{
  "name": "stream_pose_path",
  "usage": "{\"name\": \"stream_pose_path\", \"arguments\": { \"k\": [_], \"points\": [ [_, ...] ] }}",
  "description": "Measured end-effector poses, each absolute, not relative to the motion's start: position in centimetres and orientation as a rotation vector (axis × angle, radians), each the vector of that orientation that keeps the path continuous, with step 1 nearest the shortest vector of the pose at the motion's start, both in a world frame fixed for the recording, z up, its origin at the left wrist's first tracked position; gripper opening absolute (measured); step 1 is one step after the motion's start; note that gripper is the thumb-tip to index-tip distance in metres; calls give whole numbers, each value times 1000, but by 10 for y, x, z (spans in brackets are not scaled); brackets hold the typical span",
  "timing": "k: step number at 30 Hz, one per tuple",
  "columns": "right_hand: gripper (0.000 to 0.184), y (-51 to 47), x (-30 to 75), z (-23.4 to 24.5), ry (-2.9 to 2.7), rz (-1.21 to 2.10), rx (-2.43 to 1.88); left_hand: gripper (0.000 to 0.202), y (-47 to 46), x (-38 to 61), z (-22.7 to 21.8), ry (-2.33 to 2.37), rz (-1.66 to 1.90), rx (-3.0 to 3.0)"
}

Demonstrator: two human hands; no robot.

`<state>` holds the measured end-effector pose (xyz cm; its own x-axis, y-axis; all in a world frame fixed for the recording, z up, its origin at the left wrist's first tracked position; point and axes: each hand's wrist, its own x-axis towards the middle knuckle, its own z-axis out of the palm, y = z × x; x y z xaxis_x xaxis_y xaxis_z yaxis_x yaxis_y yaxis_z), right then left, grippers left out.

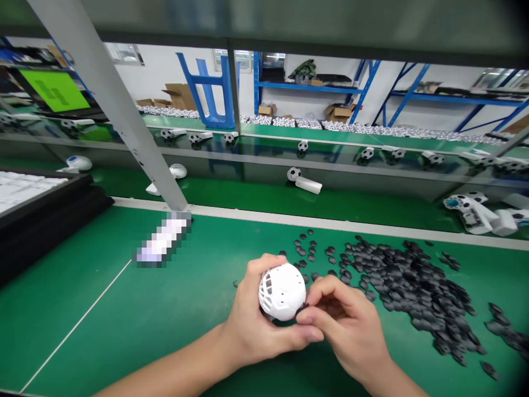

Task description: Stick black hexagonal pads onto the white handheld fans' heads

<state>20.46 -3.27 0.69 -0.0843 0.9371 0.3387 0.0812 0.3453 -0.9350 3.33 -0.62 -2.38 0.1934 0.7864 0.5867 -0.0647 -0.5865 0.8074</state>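
My left hand (252,325) is wrapped round a white plastic ball shell (282,291) with open slots, held just above the green table. My right hand (345,325) is closed in a pinch against the shell's lower right side, pressing a small black piece (301,314) onto it. A large heap of small black pieces (409,286) lies on the table just right of my hands.
A stack of black trays (45,215) holding white parts stands at the left. A grey slanted post (124,127) rises from the table edge. Finished football-patterned toys (303,179) lie on the conveyor beyond. Blue shelving (314,85) and cartons stand at the back.
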Motion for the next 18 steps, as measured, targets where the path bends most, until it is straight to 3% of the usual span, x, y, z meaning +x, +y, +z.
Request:
{"name": "stream_pose_path", "arguments": {
  "k": [7,11,14,18],
  "points": [
    [7,-34,225,13,-1994,526,-626,104,0,30,-30,484,1571,1846],
    [20,-41,236,19,-2188,422,-542,110,0,29,-33,428,1606,1888],
    [18,-43,236,24,-2198,403,-554,113,-2,29,-32,445,1617,1906],
    [2,-38,229,26,-2207,547,-552,116,-4,29,-31,450,1623,1909]
  ]
}}
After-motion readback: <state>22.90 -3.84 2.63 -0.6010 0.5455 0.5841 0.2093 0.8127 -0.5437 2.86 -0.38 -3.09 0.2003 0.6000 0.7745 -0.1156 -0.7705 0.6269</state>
